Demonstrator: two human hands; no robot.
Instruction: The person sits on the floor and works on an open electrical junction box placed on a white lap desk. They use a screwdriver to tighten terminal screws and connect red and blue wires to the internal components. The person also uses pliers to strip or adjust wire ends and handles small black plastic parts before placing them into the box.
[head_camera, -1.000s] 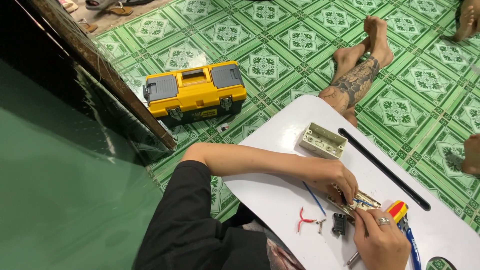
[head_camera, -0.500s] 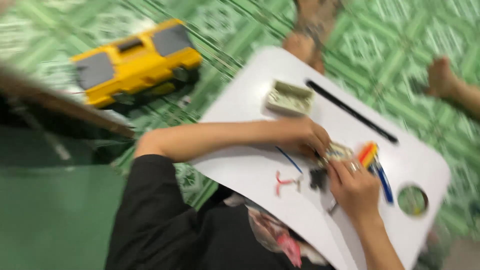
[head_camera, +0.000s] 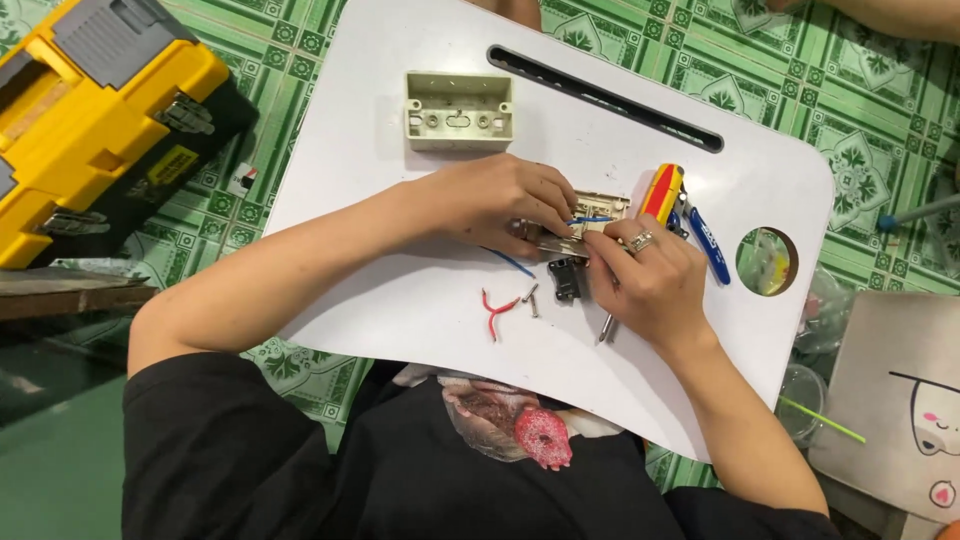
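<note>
My left hand (head_camera: 500, 205) grips a beige switch frame (head_camera: 598, 207) with a blue wire, near the middle of a white lap table (head_camera: 400, 300). My right hand (head_camera: 650, 280), wearing a ring, presses its fingertips on the same frame. A thin metal screwdriver shaft (head_camera: 605, 328) pokes out under its palm. Just below the frame lie a small black part (head_camera: 565, 278), two screws (head_camera: 530, 298) and a bent red wire (head_camera: 495, 310). Pliers with red-yellow and blue handles (head_camera: 668, 195) lie to the right of my hands.
A beige electrical box (head_camera: 458, 110) sits at the far side of the table, beside a long slot (head_camera: 600, 95). A round hole (head_camera: 765, 262) is at the right. A yellow toolbox (head_camera: 90, 110) stands on the green patterned floor (head_camera: 860, 110) to the left. Another person's limb (head_camera: 900, 15) shows at top right.
The view has swung down and closer over the table. Both hands stay on the switch frame in the same grip.
</note>
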